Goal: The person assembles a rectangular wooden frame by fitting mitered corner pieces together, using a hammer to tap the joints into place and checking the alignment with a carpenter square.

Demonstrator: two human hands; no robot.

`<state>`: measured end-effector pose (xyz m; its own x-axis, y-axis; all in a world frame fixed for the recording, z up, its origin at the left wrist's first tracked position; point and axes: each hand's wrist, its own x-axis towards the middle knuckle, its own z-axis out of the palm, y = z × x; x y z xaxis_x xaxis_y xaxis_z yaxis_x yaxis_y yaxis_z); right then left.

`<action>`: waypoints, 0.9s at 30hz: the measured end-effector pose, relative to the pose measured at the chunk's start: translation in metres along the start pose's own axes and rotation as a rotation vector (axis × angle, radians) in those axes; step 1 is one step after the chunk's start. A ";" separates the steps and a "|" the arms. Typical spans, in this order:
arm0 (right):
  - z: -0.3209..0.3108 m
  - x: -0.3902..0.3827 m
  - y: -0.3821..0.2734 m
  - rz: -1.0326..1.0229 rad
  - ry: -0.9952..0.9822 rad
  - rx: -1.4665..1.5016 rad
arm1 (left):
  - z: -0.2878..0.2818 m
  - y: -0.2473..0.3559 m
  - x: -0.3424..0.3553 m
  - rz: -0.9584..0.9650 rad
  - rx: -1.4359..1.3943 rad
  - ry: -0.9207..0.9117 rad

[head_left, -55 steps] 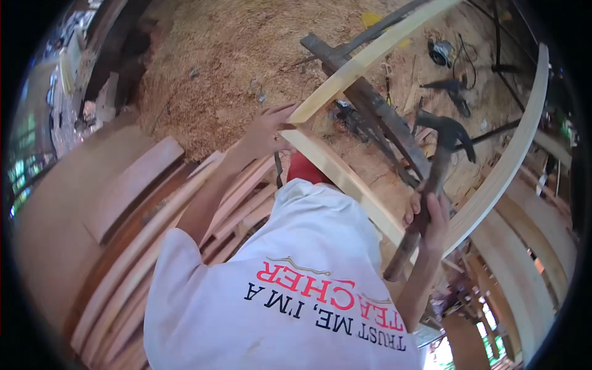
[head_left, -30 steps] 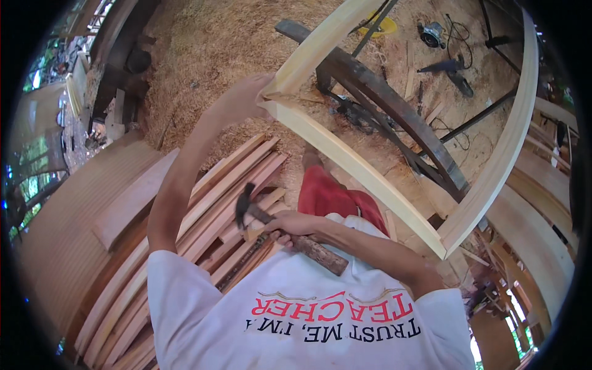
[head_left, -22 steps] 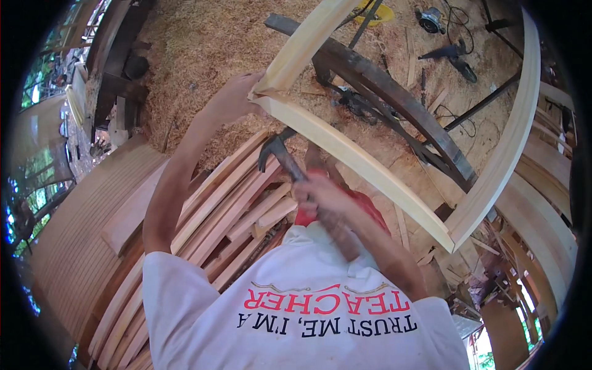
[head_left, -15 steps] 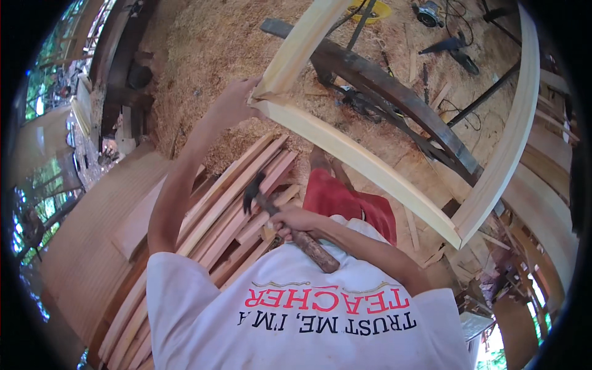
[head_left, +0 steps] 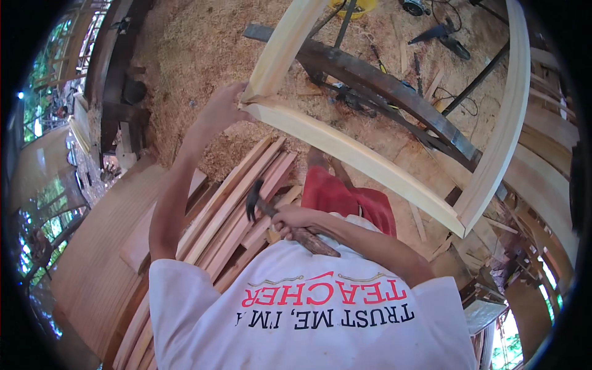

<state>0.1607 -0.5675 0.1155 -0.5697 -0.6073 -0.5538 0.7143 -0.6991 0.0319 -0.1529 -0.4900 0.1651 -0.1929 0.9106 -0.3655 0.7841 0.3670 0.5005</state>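
Claw hammer (head_left: 264, 206), 1, and pale wooden frame (head_left: 351, 152), 1: both in hand.
Clock read from the wearer's chest, 12 straight ahead. Right hand (head_left: 295, 221), close in near 12: fingers clenched round the hammer's handle, its head toward 11, apart from the frame. Left hand (head_left: 216, 111), at 11: grasping the frame's near-left corner, some fingers hidden from me. Frame, at 1: 3 rails in view, the rail toward 2 curved, the near rail passing above red shorts (head_left: 345, 200). Timber strips (head_left: 277, 172), stacked, at 10 to 11, behind the hammer head. Dark beam (head_left: 394, 92), at 1, seen through the frame.
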 end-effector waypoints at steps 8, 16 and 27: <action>-0.030 -0.069 -0.032 -0.439 0.203 -0.008 | 0.006 -0.010 -0.005 -0.080 -0.010 0.032; 0.010 -0.166 -0.037 -0.324 -0.082 -0.155 | 0.023 -0.036 -0.013 0.086 -0.218 0.142; 0.025 -0.231 -0.078 -0.657 0.549 -0.205 | 0.108 -0.040 0.018 0.041 -1.156 0.618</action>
<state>0.2265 -0.3819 0.2613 -0.6528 0.1978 -0.7313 0.4000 -0.7298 -0.5544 -0.1237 -0.5083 0.0536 -0.6601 0.7478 -0.0706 -0.1004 0.0053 0.9949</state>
